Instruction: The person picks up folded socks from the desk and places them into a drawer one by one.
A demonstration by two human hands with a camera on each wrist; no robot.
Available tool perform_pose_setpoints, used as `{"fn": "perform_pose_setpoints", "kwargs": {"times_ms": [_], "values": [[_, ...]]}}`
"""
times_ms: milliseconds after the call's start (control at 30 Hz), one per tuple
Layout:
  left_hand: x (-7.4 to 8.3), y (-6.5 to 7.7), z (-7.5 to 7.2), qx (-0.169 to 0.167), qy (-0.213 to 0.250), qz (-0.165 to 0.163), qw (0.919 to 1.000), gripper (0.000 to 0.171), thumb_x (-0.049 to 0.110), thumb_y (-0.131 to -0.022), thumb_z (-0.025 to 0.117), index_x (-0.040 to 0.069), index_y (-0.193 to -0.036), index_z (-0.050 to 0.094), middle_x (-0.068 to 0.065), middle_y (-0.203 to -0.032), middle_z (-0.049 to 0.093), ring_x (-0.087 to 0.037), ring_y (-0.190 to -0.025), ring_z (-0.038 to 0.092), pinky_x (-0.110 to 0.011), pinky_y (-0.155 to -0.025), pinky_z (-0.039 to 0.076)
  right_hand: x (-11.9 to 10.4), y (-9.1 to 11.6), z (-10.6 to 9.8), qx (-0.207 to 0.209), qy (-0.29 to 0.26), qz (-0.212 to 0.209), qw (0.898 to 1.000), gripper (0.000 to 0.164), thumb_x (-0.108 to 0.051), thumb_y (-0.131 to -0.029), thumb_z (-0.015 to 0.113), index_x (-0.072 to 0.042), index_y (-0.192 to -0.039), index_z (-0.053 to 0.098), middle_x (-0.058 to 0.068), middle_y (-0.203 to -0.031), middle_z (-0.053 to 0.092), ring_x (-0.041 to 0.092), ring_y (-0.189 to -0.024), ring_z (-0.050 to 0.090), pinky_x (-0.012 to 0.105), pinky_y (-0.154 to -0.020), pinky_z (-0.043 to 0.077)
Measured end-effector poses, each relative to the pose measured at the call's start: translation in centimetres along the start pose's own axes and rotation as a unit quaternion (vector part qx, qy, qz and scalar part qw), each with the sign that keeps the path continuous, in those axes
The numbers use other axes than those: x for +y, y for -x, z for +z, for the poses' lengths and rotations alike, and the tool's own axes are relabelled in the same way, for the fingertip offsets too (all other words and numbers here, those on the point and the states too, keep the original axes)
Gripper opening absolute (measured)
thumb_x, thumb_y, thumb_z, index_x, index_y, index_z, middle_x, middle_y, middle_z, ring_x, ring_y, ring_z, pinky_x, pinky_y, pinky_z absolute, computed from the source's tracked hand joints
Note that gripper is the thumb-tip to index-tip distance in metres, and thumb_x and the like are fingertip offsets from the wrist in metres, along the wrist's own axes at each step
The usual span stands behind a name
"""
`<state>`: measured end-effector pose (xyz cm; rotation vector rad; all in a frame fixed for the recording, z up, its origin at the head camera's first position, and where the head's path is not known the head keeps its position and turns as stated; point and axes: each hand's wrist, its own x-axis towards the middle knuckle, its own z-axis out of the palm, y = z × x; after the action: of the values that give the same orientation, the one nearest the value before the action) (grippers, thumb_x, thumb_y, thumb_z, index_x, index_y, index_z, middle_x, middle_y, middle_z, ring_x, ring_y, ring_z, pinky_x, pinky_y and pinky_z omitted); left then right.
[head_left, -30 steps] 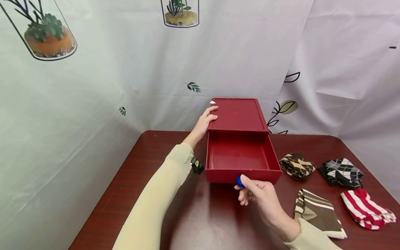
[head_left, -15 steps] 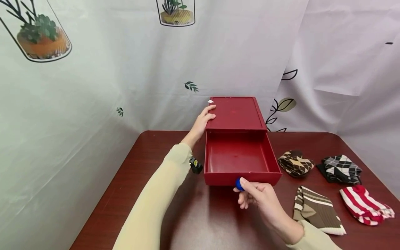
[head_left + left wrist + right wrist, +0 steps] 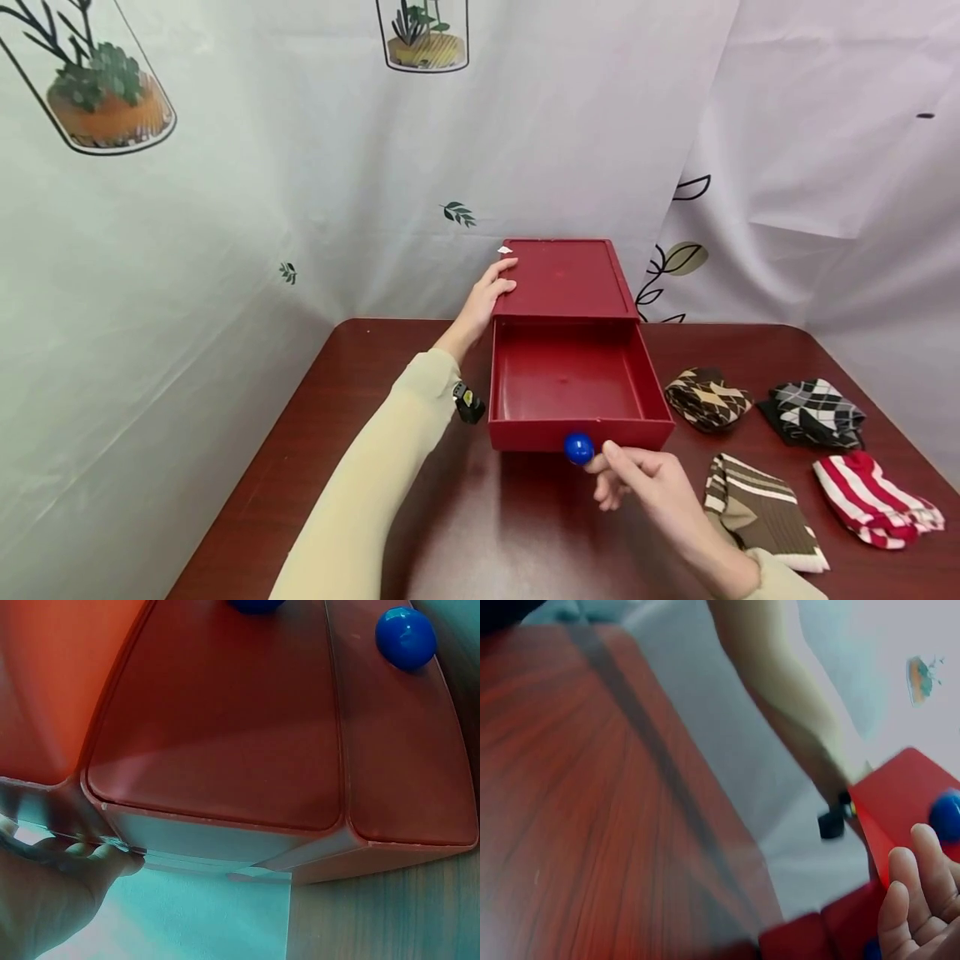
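Observation:
A dark red drawer box (image 3: 564,275) stands at the back of the table, its top drawer (image 3: 570,383) pulled out with a bare floor inside. My left hand (image 3: 483,302) rests against the box's upper left edge, fingertips lying over the top. In the left wrist view that hand (image 3: 64,889) touches the edge of the box, and lower drawer fronts (image 3: 217,712) show. A round blue knob (image 3: 578,448) sits on the pulled-out drawer's front. Just right of it is my right hand (image 3: 652,492), fingers loosely bent, holding nothing, the index fingertip close to the knob.
To the right lie folded socks: a brown argyle pair (image 3: 708,400), a black and grey argyle pair (image 3: 817,414), a brown striped pair (image 3: 772,512) and a red and white striped pair (image 3: 877,500). A printed curtain (image 3: 360,167) hangs behind the table (image 3: 300,467).
My right hand has let go of the blue knob and moved slightly to the right of it. The drawer stays out, and my left hand stays on the box.

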<state>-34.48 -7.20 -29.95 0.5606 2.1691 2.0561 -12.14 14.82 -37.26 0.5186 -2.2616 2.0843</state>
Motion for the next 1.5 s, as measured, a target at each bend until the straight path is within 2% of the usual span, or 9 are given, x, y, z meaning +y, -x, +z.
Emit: {"fn": "perform_pose_setpoints", "kwargs": {"times_ms": [233, 333, 433, 567, 733, 933, 1167, 1367, 1500], "values": [[-1.7, -1.4, -0.3, 0.013, 0.007, 0.007, 0.9999, 0.046, 0.015, -0.093, 0.044, 0.016, -0.139, 0.042, -0.004, -0.141, 0.035, -0.021, -0.121, 0.037, -0.037, -0.099, 0.030, 1.2, 1.3, -4.3, 0.042, 0.168, 0.009, 0.985, 0.022, -0.010, -0.094, 0.052, -0.008, -0.079, 0.068, 0.003, -0.065, 0.063, 0.017, -0.059, 0.059, 0.029, -0.057, 0.048], [-2.5, -1.8, -0.3, 0.023, -0.002, 0.013, 0.9996, 0.045, 0.017, -0.093, 0.044, 0.020, -0.137, 0.044, -0.001, -0.139, 0.037, -0.019, -0.119, 0.039, -0.036, -0.098, 0.031, 1.3, 1.5, -6.7, 0.062, 0.263, 0.058, 0.961, 0.014, -0.021, -0.092, 0.058, -0.011, -0.087, 0.068, 0.000, -0.062, 0.059, 0.013, -0.052, 0.055, 0.029, -0.051, 0.045], [-2.8, -1.9, -0.2, 0.031, -0.006, 0.020, 0.9993, 0.045, 0.018, -0.092, 0.044, 0.020, -0.136, 0.046, -0.001, -0.137, 0.039, -0.019, -0.118, 0.040, -0.036, -0.098, 0.031, 1.5, 1.7, -9.3, 0.074, 0.361, 0.099, 0.924, 0.022, -0.032, -0.088, 0.063, -0.013, -0.098, 0.067, -0.002, -0.071, 0.061, 0.007, -0.055, 0.054, 0.027, -0.051, 0.043], [-2.9, -1.9, -0.3, 0.035, -0.005, 0.021, 0.9991, 0.045, 0.018, -0.091, 0.045, 0.019, -0.135, 0.046, -0.001, -0.136, 0.040, -0.018, -0.117, 0.041, -0.035, -0.098, 0.031, 2.3, 2.2, -12.5, 0.075, 0.453, 0.091, 0.884, 0.031, -0.034, -0.083, 0.069, -0.011, -0.103, 0.067, 0.007, -0.092, 0.066, 0.014, -0.074, 0.062, 0.030, -0.059, 0.044], [-2.8, -1.9, -0.4, 0.034, -0.005, 0.023, 0.9991, 0.045, 0.017, -0.090, 0.046, 0.019, -0.135, 0.046, -0.001, -0.136, 0.040, -0.019, -0.116, 0.041, -0.035, -0.097, 0.031, 4.0, 3.2, -15.5, 0.050, 0.478, 0.092, 0.872, 0.043, -0.029, -0.078, 0.074, 0.000, -0.108, 0.063, 0.023, -0.105, 0.060, 0.040, -0.094, 0.058, 0.047, -0.070, 0.045], [-2.8, -1.8, -0.4, 0.033, -0.005, 0.018, 0.9993, 0.045, 0.017, -0.091, 0.046, 0.019, -0.136, 0.046, -0.001, -0.137, 0.039, -0.019, -0.117, 0.041, -0.036, -0.098, 0.031, 6.6, 4.2, -17.6, 0.003, 0.510, 0.104, 0.854, 0.055, -0.023, -0.071, 0.079, 0.007, -0.112, 0.058, 0.033, -0.101, 0.056, 0.051, -0.096, 0.048, 0.059, -0.073, 0.039], [-2.8, -1.9, -0.5, 0.034, 0.001, 0.021, 0.9992, 0.045, 0.018, -0.091, 0.045, 0.019, -0.135, 0.046, -0.002, -0.136, 0.040, -0.020, -0.116, 0.041, -0.036, -0.097, 0.032, 7.9, 4.2, -18.1, 0.012, 0.475, 0.094, 0.875, 0.065, -0.020, -0.067, 0.081, 0.006, -0.118, 0.051, 0.032, -0.102, 0.058, 0.041, -0.089, 0.056, 0.043, -0.068, 0.043], [-2.9, -1.8, -0.5, 0.033, -0.007, 0.014, 0.9993, 0.045, 0.018, -0.091, 0.045, 0.020, -0.136, 0.046, -0.002, -0.138, 0.039, -0.019, -0.118, 0.040, -0.036, -0.098, 0.031, 7.8, 4.0, -17.7, 0.034, 0.406, 0.164, 0.898, 0.062, -0.019, -0.070, 0.079, 0.005, -0.119, 0.050, 0.024, -0.102, 0.058, 0.019, -0.083, 0.052, 0.028, -0.065, 0.039], [-2.7, -1.9, -0.5, 0.029, -0.002, 0.014, 0.9995, 0.045, 0.018, -0.091, 0.045, 0.020, -0.136, 0.045, -0.001, -0.139, 0.038, -0.020, -0.119, 0.040, -0.036, -0.098, 0.031, 7.7, 4.3, -17.5, 0.073, 0.394, 0.135, 0.906, 0.051, -0.014, -0.072, 0.078, 0.003, -0.114, 0.053, 0.017, -0.096, 0.060, 0.003, -0.074, 0.048, 0.024, -0.060, 0.039]]}}
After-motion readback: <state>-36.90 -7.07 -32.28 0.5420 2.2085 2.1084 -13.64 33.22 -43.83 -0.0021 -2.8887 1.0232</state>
